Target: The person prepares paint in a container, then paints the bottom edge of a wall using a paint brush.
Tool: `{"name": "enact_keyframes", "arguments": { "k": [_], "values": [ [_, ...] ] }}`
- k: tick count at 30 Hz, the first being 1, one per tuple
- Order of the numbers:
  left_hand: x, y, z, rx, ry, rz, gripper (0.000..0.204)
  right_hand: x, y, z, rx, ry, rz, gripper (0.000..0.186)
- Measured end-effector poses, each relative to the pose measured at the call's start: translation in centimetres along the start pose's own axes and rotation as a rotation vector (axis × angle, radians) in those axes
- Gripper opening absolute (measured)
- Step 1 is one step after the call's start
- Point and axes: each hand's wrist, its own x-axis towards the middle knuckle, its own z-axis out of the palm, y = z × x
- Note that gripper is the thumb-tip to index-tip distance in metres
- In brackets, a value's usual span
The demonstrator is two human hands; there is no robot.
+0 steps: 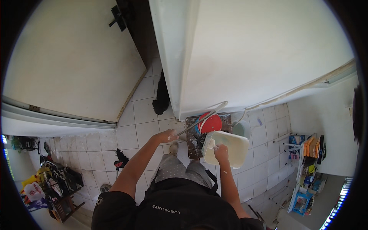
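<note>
My left hand [168, 135] is closed around the near end of a long thin grey rod [193, 125]. The rod slants up to the right, past a red round lid or bucket top [211, 122], and its far part bends near the white wall. My right hand [221, 152] is closed over the left side of a pale rectangular tub [235, 150] with a cream-coloured inside. A small whitish piece [212, 144] shows at its fingers; whether it is a tool or part of the tub is unclear. White smears mark my left fingers and right forearm.
A stained dark stand [193, 147] carries the red-topped container. Behind the tub stands a pale bucket [242, 128]. Black fur [161, 97] shows in the doorway beside an open door [76, 57]. Crowded shelves [304, 172] stand right, a loaded rack [57, 184] left.
</note>
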Motion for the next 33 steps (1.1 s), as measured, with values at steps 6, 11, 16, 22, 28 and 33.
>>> {"name": "enact_keyframes", "arguments": {
  "k": [6,11,16,22,28,33],
  "values": [
    [4.0,1.7,5.2,-0.152,-0.154,0.129,0.068,0.4,0.4,1.6,-0.051,0.083,0.013,0.023],
    [7.2,4.1,13.9,-0.169,0.032,0.528,0.073,-0.1,-2.0,1.5,-0.036,0.074,-0.030,0.022],
    [8.1,7.2,16.2,-0.229,-0.096,0.455,0.070,-1.2,-0.4,-0.9,0.045,0.164,-0.066,0.019],
    [7.8,6.5,15.5,-0.245,-0.063,0.502,0.072,-0.9,1.5,-4.2,0.174,-0.048,-0.066,0.025],
    [7.6,7.7,15.6,-0.199,0.007,0.506,0.078,-0.9,4.4,-5.8,0.335,-0.080,-0.028,0.025],
    [8.0,6.1,16.8,-0.167,0.098,0.479,0.089,-0.8,4.7,-6.9,0.431,-0.190,0.015,0.026]
  ]
}}
